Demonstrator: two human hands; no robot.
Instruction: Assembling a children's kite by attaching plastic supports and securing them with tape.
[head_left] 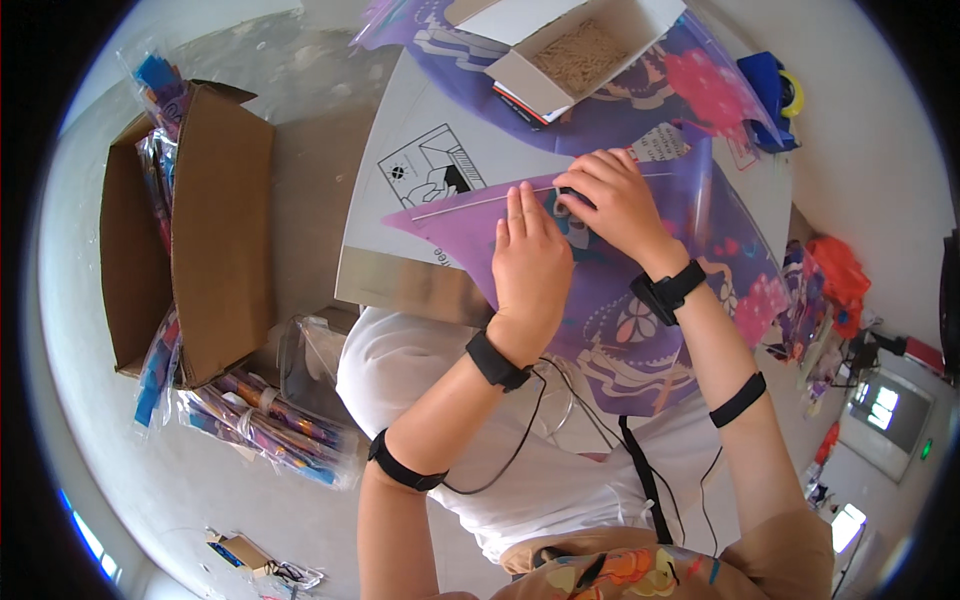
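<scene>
A thin, see-through purple sheet (pixel 640 300) printed with pink and white patterns lies over the table and hangs over its near edge toward my lap. Along its far edge runs a thin pale strip or rod (pixel 450 207). My left hand (pixel 532 255) rests flat on the sheet, its fingers stretched out close to that edge. Just to the right, my right hand (pixel 618 205) has curled fingers around a small dark object (pixel 575 197) against the sheet's edge. Its exact kind is mostly hidden by the fingers.
A white box (pixel 540 85) of small tan sticks stands at the back on another purple sheet (pixel 460 60). Beyond the table's right corner is a blue tape dispenser (pixel 765 95). An open cardboard box (pixel 222 230) stands left, with plastic-wrapped bundles (pixel 270 420) on the floor.
</scene>
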